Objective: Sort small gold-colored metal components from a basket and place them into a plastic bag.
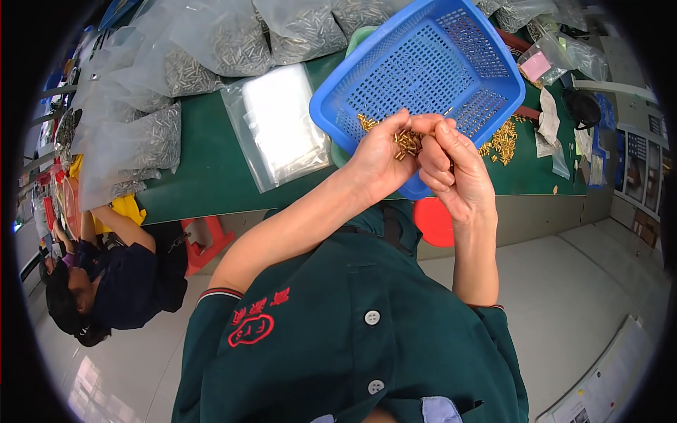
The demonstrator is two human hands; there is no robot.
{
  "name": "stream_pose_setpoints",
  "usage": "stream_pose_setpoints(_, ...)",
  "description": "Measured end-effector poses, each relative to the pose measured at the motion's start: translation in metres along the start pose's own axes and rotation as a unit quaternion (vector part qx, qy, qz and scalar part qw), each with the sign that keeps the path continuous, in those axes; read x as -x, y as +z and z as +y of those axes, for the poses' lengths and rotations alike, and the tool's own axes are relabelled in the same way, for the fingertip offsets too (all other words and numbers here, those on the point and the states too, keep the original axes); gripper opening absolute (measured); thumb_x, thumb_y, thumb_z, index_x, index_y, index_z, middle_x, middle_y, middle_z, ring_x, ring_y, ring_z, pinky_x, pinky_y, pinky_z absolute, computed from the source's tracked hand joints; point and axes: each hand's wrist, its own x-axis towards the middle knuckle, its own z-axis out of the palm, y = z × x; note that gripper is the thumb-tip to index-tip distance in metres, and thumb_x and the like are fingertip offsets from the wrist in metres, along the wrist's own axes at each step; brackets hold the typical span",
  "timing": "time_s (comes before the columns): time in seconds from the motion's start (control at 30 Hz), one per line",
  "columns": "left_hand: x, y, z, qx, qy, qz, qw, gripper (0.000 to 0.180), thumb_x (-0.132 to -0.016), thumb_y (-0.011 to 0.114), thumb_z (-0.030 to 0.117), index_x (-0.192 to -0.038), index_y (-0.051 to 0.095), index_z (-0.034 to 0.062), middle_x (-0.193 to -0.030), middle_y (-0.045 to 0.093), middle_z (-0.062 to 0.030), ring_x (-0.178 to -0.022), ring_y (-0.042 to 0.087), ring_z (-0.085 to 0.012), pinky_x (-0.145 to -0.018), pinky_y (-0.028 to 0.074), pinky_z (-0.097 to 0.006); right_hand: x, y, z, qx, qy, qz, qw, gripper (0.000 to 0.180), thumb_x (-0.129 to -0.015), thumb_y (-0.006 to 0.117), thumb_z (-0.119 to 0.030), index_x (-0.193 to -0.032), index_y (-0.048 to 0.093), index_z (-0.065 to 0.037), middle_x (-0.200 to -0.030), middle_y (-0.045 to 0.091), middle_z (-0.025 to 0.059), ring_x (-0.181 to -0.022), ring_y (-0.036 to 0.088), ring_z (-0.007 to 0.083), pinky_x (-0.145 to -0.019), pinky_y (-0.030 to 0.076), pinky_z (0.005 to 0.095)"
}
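Observation:
My left hand is cupped around a small heap of short brass cylindrical parts. Close against it, my right hand has its fingers curled and thumb pressed in; whatever it pinches is too small or hidden to make out. Both hands are over the near edge of a blue perforated plastic basket. A few more brass parts lie in the basket's near left corner, just beyond my left fingers. To the right of the basket, a loose pile of similar brass parts rests on the green table.
Clear plastic bags full of silver metal parts line the table's back and left. A stack of flat clear bags lies left of the basket. A red stool stands beneath the table edge. Another person works at the far left.

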Motion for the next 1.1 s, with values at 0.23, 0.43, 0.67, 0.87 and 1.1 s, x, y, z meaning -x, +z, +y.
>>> stream_pose_setpoints(0.23, -0.0025, -0.0056, 0.0007, -0.017, 0.005, -0.031, 0.999, 0.046, -0.094, 0.022, 0.028, -0.107, 0.050, -0.0066, -0.119, 0.047, -0.0186, -0.110, 0.046, -0.0274, -0.097, 0.035, -0.040, 0.0010, 0.0042, 0.0001, 0.083, 0.002, 0.010, 0.997, 0.032, -0.092, 0.041, -0.021, -0.108, 0.054, 0.005, -0.052, 0.033, -0.0040, -0.041, 0.024, 0.0027, -0.036, 0.021, 0.0177)
stream_pose_setpoints(0.43, -0.0022, -0.0022, 0.0016, -0.020, -0.009, -0.012, 1.000, 0.046, -0.094, 0.021, 0.028, -0.108, 0.049, -0.0052, -0.116, 0.050, -0.0175, -0.109, 0.046, -0.0276, -0.096, 0.037, -0.040, 0.0023, 0.0084, -0.0031, 0.076, 0.009, 0.011, 0.997, 0.036, -0.093, 0.038, -0.022, -0.111, 0.051, 0.006, -0.054, 0.034, -0.0027, -0.041, 0.024, 0.0035, -0.036, 0.021, 0.0179)
stream_pose_setpoints(0.67, -0.0023, -0.0048, 0.0016, -0.031, -0.002, -0.035, 0.999, 0.046, -0.094, 0.021, 0.029, -0.110, 0.048, -0.0047, -0.117, 0.049, -0.0173, -0.110, 0.046, -0.0279, -0.095, 0.038, -0.040, 0.0034, 0.0074, -0.0045, 0.064, 0.017, -0.006, 0.998, 0.034, -0.089, 0.034, -0.011, -0.115, 0.047, 0.008, -0.056, 0.036, -0.0020, -0.042, 0.026, 0.0033, -0.037, 0.022, 0.0181)
stream_pose_setpoints(0.87, -0.0005, -0.0035, 0.0017, -0.028, -0.005, -0.029, 0.999, 0.046, -0.094, 0.021, 0.029, -0.109, 0.048, -0.0048, -0.117, 0.049, -0.0172, -0.110, 0.046, -0.0279, -0.097, 0.037, -0.040, 0.0047, 0.0081, -0.0029, 0.047, 0.017, -0.011, 0.999, 0.032, -0.085, 0.037, -0.007, -0.111, 0.051, 0.007, -0.054, 0.041, 0.0011, -0.041, 0.027, 0.0048, -0.038, 0.023, 0.0184)
stream_pose_setpoints(1.1, -0.0013, -0.0052, 0.0013, -0.050, 0.008, -0.035, 0.998, 0.048, -0.094, 0.020, 0.030, -0.109, 0.049, -0.0047, -0.118, 0.049, -0.0163, -0.111, 0.046, -0.0270, -0.098, 0.035, -0.040, 0.0042, 0.0056, -0.0048, 0.026, 0.013, -0.033, 0.999, 0.036, -0.090, 0.038, -0.015, -0.116, 0.045, 0.009, -0.057, 0.038, 0.0001, -0.041, 0.027, 0.0036, -0.036, 0.022, 0.0174)
